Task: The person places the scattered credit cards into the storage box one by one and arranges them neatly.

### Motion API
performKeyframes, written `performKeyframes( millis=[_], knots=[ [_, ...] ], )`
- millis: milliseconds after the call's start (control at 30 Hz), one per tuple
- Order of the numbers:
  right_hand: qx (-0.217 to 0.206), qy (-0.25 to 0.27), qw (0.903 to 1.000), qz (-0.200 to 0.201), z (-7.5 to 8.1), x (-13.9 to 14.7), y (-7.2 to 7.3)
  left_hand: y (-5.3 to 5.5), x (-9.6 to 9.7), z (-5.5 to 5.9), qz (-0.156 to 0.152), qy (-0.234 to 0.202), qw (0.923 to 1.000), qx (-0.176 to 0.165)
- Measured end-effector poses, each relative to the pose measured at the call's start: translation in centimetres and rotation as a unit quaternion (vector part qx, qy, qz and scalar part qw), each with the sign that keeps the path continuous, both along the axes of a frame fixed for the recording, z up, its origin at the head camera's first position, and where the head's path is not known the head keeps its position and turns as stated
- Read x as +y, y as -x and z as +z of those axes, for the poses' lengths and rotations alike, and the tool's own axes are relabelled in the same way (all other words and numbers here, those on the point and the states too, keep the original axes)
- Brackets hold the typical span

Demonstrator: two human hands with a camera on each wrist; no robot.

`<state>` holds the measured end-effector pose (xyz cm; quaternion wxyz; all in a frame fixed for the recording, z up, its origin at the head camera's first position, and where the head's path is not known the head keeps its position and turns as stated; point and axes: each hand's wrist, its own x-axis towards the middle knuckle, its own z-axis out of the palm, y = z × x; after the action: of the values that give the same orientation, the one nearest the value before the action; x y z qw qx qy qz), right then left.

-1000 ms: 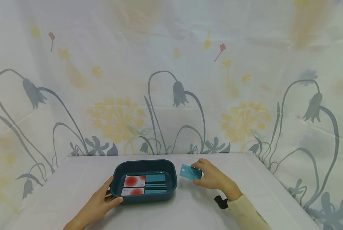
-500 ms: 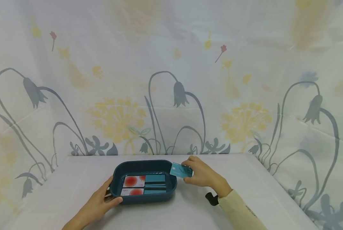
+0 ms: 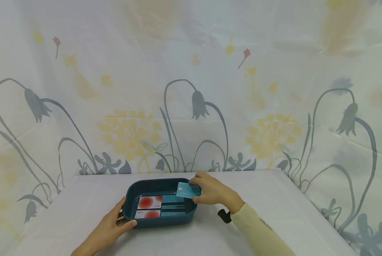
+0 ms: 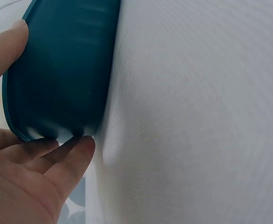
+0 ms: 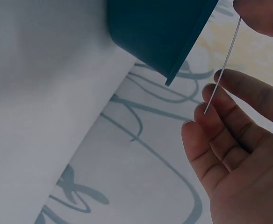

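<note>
A dark teal rectangular container (image 3: 165, 222) stands on the white table. Inside it lie red-and-white cards (image 3: 149, 202) on the left and blue cards with black stripes (image 3: 173, 210) on the right. My left hand (image 3: 105, 229) grips the container's left end, its thumb at the near rim and its fingers against the end wall (image 4: 57, 93). A light blue card with a chip (image 3: 185, 190) is pinched between the thumb and fingers of my right hand (image 3: 211, 190), above the container's right end. From the right wrist, this card (image 5: 223, 67) shows edge-on, apart from the container's rim.
The white tabletop (image 3: 165, 243) extends around the container. A floral curtain (image 3: 191, 124) hangs behind the table and along its sides. A black fitting (image 3: 224, 216) sits at my right wrist, beside a cream sleeve (image 3: 258, 231).
My right hand has carried the light blue card leftward, from beside the container to above its right end. The left hand and the container have stayed in place.
</note>
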<state>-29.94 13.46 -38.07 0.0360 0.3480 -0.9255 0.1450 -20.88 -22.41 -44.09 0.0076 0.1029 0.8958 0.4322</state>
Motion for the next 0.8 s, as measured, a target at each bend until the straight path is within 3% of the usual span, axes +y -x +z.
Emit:
performKeyframes(
  millis=[433, 800],
  knots=[
    [-0.013, -0.04, 0.999, 0.012, -0.1, -2.3, 1.0, 0.1, 0.0, -0.2, 0.005, -0.009, 0.9999, -0.002],
    [0.001, -0.074, 0.9965, 0.038, -0.4, -3.8, 1.9, 0.0, 0.0, -0.1, 0.007, -0.003, 1.0, 0.0]
  ],
)
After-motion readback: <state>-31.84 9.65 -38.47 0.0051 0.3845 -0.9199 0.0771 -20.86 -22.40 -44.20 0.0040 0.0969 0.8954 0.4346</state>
